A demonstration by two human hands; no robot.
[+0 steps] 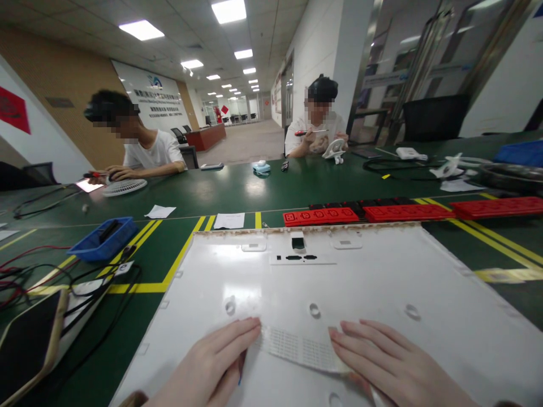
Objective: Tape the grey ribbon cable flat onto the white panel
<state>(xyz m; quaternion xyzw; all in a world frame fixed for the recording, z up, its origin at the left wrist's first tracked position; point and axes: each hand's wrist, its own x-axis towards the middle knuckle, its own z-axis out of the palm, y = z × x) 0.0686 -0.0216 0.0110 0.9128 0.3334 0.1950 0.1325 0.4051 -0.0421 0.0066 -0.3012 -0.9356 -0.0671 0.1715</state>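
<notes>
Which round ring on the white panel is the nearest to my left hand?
The leftmost ring, just beyond your left hand; the other rings lie further right.

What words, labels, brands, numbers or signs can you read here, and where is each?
None reads clearly enough to quote.
Printed strip on the white panel: rows too small.
Wall sign: logo and lettering too blurred.
Red wall hanging, far left: mark too blurred.
Paper slip beyond the panel: faint print too blurred.
Cable tag: dark mark, unclear.
</notes>
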